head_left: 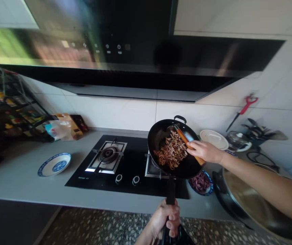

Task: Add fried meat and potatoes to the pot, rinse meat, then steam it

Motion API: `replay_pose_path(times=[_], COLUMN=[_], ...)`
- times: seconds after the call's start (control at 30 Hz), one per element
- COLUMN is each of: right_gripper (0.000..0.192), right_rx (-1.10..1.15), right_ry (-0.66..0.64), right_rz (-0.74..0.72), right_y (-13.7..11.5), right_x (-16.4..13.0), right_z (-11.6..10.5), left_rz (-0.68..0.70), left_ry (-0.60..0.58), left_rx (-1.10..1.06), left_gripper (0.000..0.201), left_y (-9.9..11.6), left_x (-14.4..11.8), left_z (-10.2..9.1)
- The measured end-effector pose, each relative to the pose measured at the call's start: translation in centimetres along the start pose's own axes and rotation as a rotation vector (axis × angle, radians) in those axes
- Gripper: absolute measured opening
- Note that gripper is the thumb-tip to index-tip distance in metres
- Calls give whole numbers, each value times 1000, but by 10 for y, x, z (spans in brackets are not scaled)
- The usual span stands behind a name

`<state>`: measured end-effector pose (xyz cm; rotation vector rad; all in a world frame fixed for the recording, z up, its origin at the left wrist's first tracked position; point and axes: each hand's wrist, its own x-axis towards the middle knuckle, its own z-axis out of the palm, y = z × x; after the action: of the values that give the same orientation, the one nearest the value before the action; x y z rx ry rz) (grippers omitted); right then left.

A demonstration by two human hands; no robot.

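The left hand (165,219) is gripping the heavy wok (172,148) by its stiff handle, fingers wrapped; the right hand (204,151) is clasping the spatula (186,141).

Matt black metal wok (161,136), wooden-handled spatula (186,143), glossy black glass hob (125,173), smooth grey matt bench (20,173), glazed ceramic plate (54,164), glossy white wall tiles (125,114), speckled stone floor (97,228)

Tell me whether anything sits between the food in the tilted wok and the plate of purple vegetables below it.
Nothing visible does. The wok, held by the left hand, tilts over the plate; the right hand holds the spatula inside the wok, behind the food.
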<state>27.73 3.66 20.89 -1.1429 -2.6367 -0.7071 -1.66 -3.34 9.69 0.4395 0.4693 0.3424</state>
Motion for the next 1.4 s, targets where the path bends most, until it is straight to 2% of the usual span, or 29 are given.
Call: replay_pose_path(times=[0.17, 0.3, 0.4, 0.47, 0.6, 0.7, 0.83, 0.93, 1.0, 1.1, 1.17, 1.23, 1.3, 1.4], right_gripper=[28, 28, 29, 29, 27, 27, 32, 33, 33, 39, 50, 60, 64, 69], right_rx=[-81, -21, 45, 44, 39, 112, 188, 505, 822, 1235, 1277, 1171, 1136, 1215], right_ry=[-15, -28, 4, 66, 201, 197, 103, 77, 61, 46, 112, 224, 285, 248], right_rz=[175, 221, 229, 256, 289, 373, 376, 396, 498, 798, 1018, 1150, 1166, 1055], right_y=[-34, -57, -48, -28, 11, 16, -1, -15, -25, -43, -56, -64, -66, -55], right_x=[-54, -94, -139, -177, -252, -288, -317, -337, -352, -375, -387, -391, -390, -388], right_z=[-43, -89, -122, -131, -114, -95, -90, -96, -95, -80, -60, -40, -24, -14], left_rz=[-29, -56, -62, -61, -40, -32, -34, -25, -14, -6, -3, -6, -16, -44], left_ry=[-52, -110, -118, -119, -171, -192, -158, -117, -100, -69, -39, -22, -14, 6], left_rx=[52, 92, 118, 131, 190, 228, 246, 268, 291, 323, 340, 363, 387, 428], left_gripper=[24, 24, 24, 22, 24, 25, 26, 25, 26, 28, 28, 27, 25, 24], left_y=[-19, -45, -68, -84, -115, -136, -161, -175, -182, -192, -197, -200, -200, -194], left_x=[0, 22, 45, 58, 79, 91, 101, 104, 105, 107, 107, 107, 106, 104], left_z=[29, 57, 79, 93, 119, 134, 149, 157, 161, 163, 164, 164, 165, 168])
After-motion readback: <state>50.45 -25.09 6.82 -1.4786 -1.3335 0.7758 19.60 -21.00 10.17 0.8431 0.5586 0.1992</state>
